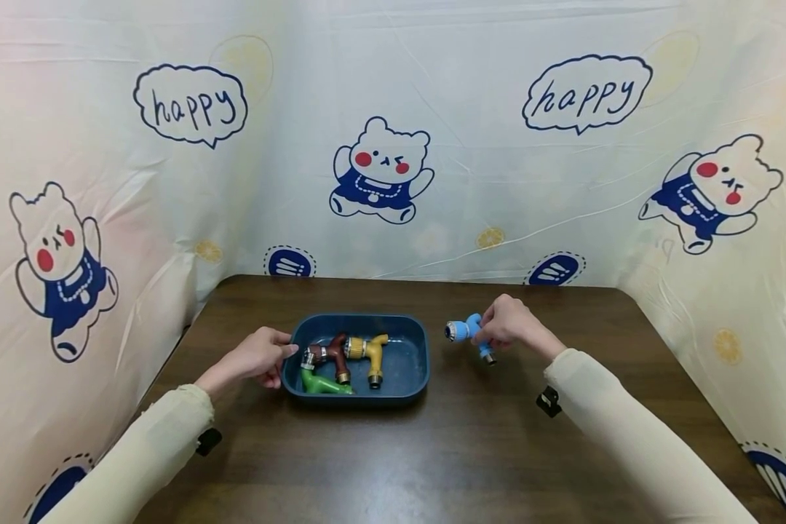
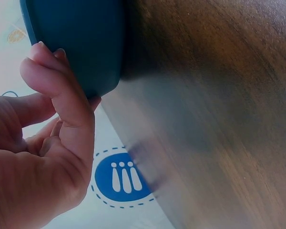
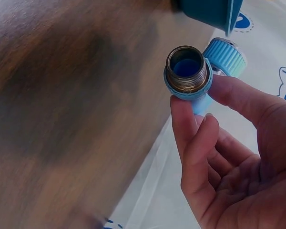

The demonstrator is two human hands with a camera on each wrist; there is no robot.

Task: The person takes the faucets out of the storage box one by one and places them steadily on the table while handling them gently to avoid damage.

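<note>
My right hand (image 1: pixel 507 322) pinches a light-blue plastic tap (image 1: pixel 461 330) by its body, right of the tray. The tap's ribbed knob (image 3: pixel 226 57) and threaded metal inlet (image 3: pixel 187 71) show in the right wrist view; the inlet faces that camera. With curled fingers my left hand (image 1: pixel 260 356) grips the left end of a dark-blue tray (image 1: pixel 406 397) at its rim. Inside the tray lie a brown tap (image 1: pixel 327 353), a yellow tap (image 1: pixel 370 351) and a green tap (image 1: pixel 324 383), bunched towards the left and middle. The brown one's lower left side meets the green one.
The tray stands on a dark brown wooden table (image 1: pixel 393 466), towards its far side. A pale curtain (image 1: pixel 288 167) printed with bears and lettering hangs round the table's back and sides. A small black device (image 1: pixel 549 402) is on the right sleeve, another (image 1: pixel 208 441) on the left.
</note>
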